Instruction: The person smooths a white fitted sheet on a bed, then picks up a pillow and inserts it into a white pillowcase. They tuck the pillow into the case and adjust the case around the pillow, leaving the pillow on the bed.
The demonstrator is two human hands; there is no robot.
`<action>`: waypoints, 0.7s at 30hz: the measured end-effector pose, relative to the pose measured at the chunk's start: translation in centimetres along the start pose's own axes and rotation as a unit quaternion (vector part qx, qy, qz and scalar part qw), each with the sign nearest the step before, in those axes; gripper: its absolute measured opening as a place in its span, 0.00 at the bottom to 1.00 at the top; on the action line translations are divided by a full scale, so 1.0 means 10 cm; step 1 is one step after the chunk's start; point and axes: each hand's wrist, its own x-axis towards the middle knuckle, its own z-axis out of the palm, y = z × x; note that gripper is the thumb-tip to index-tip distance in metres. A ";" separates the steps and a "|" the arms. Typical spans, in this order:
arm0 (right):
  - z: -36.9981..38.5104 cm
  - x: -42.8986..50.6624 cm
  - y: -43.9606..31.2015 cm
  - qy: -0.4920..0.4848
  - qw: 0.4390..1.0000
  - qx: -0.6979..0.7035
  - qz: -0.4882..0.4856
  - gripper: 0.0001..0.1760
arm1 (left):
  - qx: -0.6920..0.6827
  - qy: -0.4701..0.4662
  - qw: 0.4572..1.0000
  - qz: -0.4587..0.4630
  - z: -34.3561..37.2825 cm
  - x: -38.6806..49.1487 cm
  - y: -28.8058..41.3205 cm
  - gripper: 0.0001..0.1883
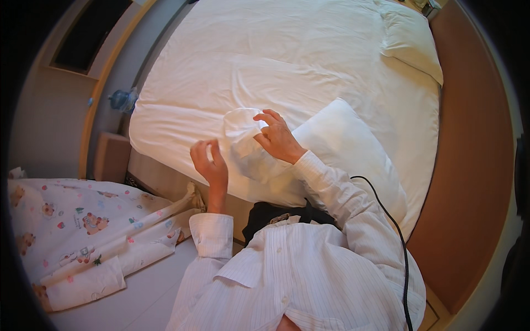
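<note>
My right hand (279, 140) is at the loose end of a white pillowcase (242, 122), with the thumb and fingers around a fold of its cloth. The pillowcase runs under my right wrist to a plump white pillow (343, 132) lying on the near side of the bed. My left hand (210, 163) is raised left of the cloth, fingers bent, with a gap before the thumb. Nothing shows in it, and it looks apart from the pillowcase. Part of the pillow is hidden by my right forearm.
A white sheet (290, 62) with creases covers the bed. Another white pillow (410, 45) lies by the brown headboard (468, 157). Patterned cloth (95, 231) with bears lies at lower left. A blue water bottle (120, 100) stands past the bed's foot. A black cord (397, 227) crosses my right arm.
</note>
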 end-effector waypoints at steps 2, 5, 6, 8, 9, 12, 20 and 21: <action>-0.02 0.05 -0.09 0.006 0.999 0.015 0.037 0.15 | 0.030 -0.020 0.997 0.071 -0.02 -0.15 0.19 0.12; 0.00 0.12 -0.20 -0.012 0.988 0.110 0.108 0.15 | 0.072 -0.102 0.989 0.076 0.16 -0.38 0.39 0.13; -0.01 0.15 -0.21 -0.025 0.979 0.147 0.143 0.14 | 0.011 -0.100 0.993 0.065 0.21 -0.40 0.37 0.11; -0.04 0.20 -0.20 -0.017 0.977 0.140 0.161 0.15 | -0.078 -0.146 0.986 -0.022 0.26 -0.40 0.30 0.09; -0.09 0.22 -0.16 0.002 0.985 0.097 0.145 0.16 | -0.116 -0.179 0.973 -0.092 0.26 -0.37 0.25 0.09; -0.20 0.18 -0.11 0.069 0.991 0.059 0.100 0.19 | -0.297 -0.250 0.879 -0.276 0.10 -0.18 0.15 0.10; -0.10 -0.09 -0.07 -0.086 0.994 -0.041 -0.051 0.22 | -0.357 -0.343 0.825 -0.273 -0.27 0.36 0.11 0.12; -0.06 -0.07 -0.05 -0.104 0.991 -0.058 -0.059 0.19 | -0.359 -0.321 0.835 -0.268 -0.24 0.39 0.06 0.12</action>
